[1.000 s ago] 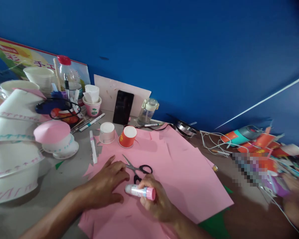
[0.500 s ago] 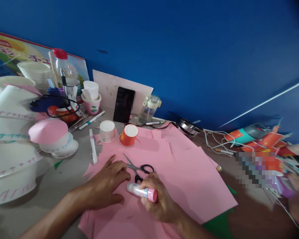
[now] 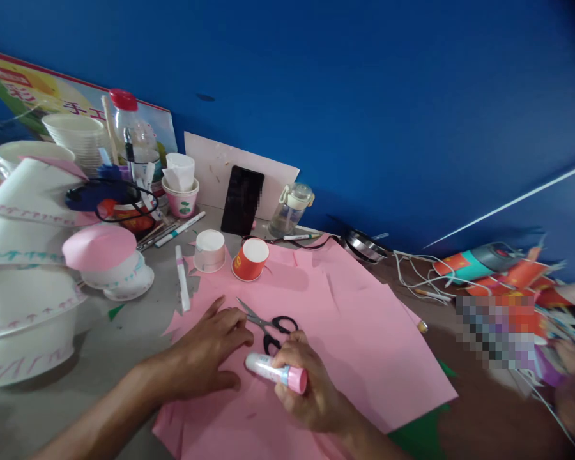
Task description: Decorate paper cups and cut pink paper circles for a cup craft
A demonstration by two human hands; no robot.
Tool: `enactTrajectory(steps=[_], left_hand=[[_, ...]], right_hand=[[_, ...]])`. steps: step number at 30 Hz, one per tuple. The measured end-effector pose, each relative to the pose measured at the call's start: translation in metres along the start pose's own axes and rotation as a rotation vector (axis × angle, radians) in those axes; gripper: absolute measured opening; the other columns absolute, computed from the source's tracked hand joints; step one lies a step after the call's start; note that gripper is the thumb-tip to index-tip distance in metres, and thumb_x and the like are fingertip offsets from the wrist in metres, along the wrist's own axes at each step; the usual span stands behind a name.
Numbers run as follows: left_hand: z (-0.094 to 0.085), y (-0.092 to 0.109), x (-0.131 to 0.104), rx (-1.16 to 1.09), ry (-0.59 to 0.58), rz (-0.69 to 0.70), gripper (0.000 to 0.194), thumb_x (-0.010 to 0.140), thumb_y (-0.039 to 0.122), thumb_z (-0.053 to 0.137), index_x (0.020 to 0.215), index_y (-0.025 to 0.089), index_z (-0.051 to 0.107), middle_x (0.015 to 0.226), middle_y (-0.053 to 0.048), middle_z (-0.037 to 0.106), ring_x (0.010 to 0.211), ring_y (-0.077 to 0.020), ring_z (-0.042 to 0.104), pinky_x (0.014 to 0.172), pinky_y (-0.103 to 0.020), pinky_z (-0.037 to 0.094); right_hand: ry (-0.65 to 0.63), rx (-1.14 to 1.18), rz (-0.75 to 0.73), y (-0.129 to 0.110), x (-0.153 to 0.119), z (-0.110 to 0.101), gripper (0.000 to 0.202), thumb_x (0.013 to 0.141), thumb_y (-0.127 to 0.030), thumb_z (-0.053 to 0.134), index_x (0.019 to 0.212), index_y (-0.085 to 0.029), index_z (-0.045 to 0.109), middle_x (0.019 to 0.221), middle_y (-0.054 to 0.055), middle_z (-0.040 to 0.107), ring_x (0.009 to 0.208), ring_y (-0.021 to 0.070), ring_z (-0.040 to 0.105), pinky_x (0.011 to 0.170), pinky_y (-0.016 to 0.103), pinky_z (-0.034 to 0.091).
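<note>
Large sheets of pink paper [image 3: 374,345] overlap on the grey table. My left hand [image 3: 204,358] rests on the paper with its fingers spread and nothing held. Just right of it, my right hand [image 3: 306,383] grips a glue stick [image 3: 268,369] that lies nearly flat, its pink end toward the palm and its whitish end toward my left hand. Black-handled scissors [image 3: 263,322] lie spread on the paper beyond both hands. Behind them stand a white paper cup [image 3: 209,251] and a red paper cup [image 3: 250,259].
Stacked decorated paper cups [image 3: 29,287] stand at the left, beside a pink-topped cup [image 3: 100,249]. A marker [image 3: 183,278], a phone [image 3: 242,201] and a water bottle [image 3: 291,209] stand or lie farther back. Another person's hand [image 3: 572,358] shows at the right edge.
The view has shifted slightly. My right hand and the glue stick have moved a little to the right; my left hand stays spread on the paper.
</note>
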State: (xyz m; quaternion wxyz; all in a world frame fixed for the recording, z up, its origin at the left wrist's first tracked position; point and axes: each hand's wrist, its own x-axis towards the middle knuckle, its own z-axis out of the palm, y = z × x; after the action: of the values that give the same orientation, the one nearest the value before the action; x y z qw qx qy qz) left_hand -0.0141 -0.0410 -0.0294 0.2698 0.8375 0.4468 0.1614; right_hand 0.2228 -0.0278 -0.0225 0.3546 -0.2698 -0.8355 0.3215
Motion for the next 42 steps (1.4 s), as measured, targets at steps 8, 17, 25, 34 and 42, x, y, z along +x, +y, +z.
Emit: enactTrajectory(steps=[8, 17, 25, 34, 42], left_hand=[[0.001, 0.000, 0.000, 0.005, 0.005, 0.005, 0.052, 0.064, 0.029, 0.081, 0.112, 0.028, 0.059, 0.115, -0.007, 0.057, 0.114, -0.0293, 0.053, 0.113, -0.063, 0.012], [0.000, -0.001, 0.001, -0.002, -0.036, -0.003, 0.053, 0.066, 0.028, 0.080, 0.114, 0.028, 0.057, 0.117, -0.006, 0.055, 0.117, -0.0292, 0.050, 0.113, -0.063, 0.006], [-0.001, 0.000, 0.000, 0.004, -0.042, -0.001, 0.053, 0.067, 0.027, 0.079, 0.115, 0.027, 0.057, 0.118, -0.008, 0.055, 0.117, -0.0301, 0.050, 0.112, -0.065, 0.008], [0.000, 0.000, 0.000, -0.001, -0.036, 0.002, 0.053, 0.066, 0.026, 0.080, 0.114, 0.027, 0.057, 0.118, -0.007, 0.054, 0.117, -0.0293, 0.050, 0.113, -0.062, 0.006], [-0.001, 0.000, 0.002, 0.010, -0.050, 0.008, 0.053, 0.067, 0.027, 0.079, 0.115, 0.026, 0.057, 0.115, -0.007, 0.054, 0.116, -0.0287, 0.049, 0.113, -0.062, 0.005]], right_hand=[[-0.026, -0.132, -0.075, 0.004, 0.000, -0.003, 0.023, 0.070, -0.013, 0.054, 0.090, -0.024, 0.052, 0.065, -0.003, 0.056, 0.057, 0.0163, 0.052, 0.071, 0.035, 0.039], [-0.061, -0.074, -0.067, -0.002, 0.001, 0.000, 0.024, 0.072, -0.017, 0.054, 0.094, -0.025, 0.053, 0.066, -0.003, 0.057, 0.057, 0.0166, 0.052, 0.075, 0.038, 0.040], [-0.027, -0.192, -0.104, 0.001, 0.002, -0.008, 0.027, 0.071, -0.013, 0.055, 0.096, -0.024, 0.052, 0.069, -0.002, 0.060, 0.058, 0.0165, 0.055, 0.070, 0.035, 0.038], [-0.046, -0.199, -0.155, 0.000, 0.004, -0.002, 0.022, 0.074, -0.015, 0.052, 0.094, -0.022, 0.052, 0.068, -0.003, 0.059, 0.057, 0.0145, 0.055, 0.072, 0.034, 0.039], [0.005, -0.185, -0.150, -0.001, 0.004, -0.004, 0.020, 0.074, -0.014, 0.050, 0.093, -0.021, 0.051, 0.066, -0.003, 0.057, 0.055, 0.0142, 0.052, 0.070, 0.034, 0.038]])
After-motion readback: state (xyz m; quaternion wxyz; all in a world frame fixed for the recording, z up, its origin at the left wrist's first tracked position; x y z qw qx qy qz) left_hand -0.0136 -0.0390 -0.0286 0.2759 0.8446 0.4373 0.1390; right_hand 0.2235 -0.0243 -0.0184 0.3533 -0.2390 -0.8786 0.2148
